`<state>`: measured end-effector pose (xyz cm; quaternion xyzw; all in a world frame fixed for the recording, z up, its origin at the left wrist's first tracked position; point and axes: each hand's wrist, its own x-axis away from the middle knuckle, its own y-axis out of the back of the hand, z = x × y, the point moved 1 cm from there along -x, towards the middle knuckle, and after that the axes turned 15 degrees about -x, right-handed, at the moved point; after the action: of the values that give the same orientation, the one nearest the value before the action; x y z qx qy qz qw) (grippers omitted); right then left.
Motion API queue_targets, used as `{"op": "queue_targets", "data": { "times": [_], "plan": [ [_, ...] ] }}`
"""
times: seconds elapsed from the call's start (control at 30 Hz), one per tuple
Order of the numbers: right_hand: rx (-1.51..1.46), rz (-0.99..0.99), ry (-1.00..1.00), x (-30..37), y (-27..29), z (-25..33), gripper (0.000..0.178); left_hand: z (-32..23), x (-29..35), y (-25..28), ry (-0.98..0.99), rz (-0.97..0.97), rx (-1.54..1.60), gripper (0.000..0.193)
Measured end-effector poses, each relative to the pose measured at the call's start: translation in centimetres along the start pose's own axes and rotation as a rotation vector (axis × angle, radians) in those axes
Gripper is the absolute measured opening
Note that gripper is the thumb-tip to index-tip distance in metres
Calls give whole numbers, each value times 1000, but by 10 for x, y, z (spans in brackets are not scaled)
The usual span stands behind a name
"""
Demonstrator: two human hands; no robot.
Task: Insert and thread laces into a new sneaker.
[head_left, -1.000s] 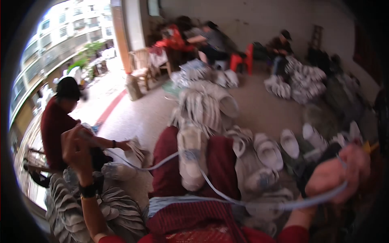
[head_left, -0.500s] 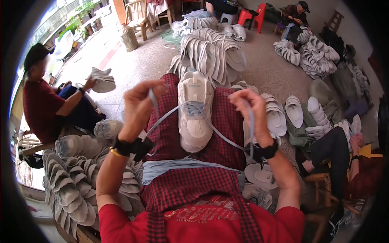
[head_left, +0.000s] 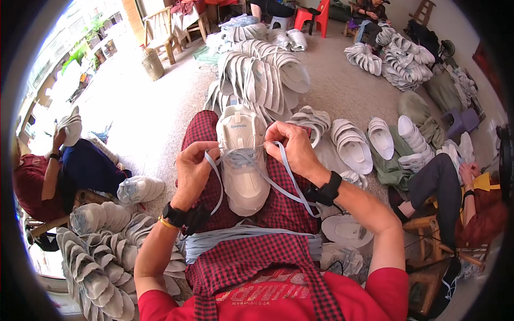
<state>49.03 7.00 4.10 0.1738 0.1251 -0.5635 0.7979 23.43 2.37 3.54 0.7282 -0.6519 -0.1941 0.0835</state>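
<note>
A beige-white sneaker [head_left: 245,184] rests on my checked apron [head_left: 198,131] between my thighs, its toe toward me. Pale blue lace [head_left: 239,158] crosses its front, with a long loose length hanging on either side. My left hand [head_left: 194,167], at the shoe's left edge, pinches one length between thumb and fingers. On the opposite side my right hand [head_left: 293,151] pinches the other near the eyelets. Short lace stretches run from both pinches toward the shoe. A bundle of light blue laces [head_left: 251,235] lies across my lap.
Stacked shoe uppers [head_left: 249,80] stand beyond my knees. More uppers [head_left: 96,267] pile up at my left, and white shoes [head_left: 352,147] line my right. Co-workers sit on both sides, one with a dark blue lap [head_left: 93,166] at left, and another at the far right.
Both hands have come down and inward to the shoe's sides, bringing the lace lengths closer. My view has shifted, and the left co-worker now sits nearer the picture's edge.
</note>
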Motion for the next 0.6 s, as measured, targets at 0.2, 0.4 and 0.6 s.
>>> {"op": "queue_targets", "data": {
  "times": [0.2,0.4,0.6],
  "plan": [
    [-11,-51,-61,-1,-1,-2,9,3,9,-3,16,-24,39,17],
    [139,26,94,-13,-17,5,10,10,7,-5,-52,-47,7,17],
    [7,110,-84,-15,-6,-7,11,8,8,-8,-69,-91,-51,13]
  ]
}}
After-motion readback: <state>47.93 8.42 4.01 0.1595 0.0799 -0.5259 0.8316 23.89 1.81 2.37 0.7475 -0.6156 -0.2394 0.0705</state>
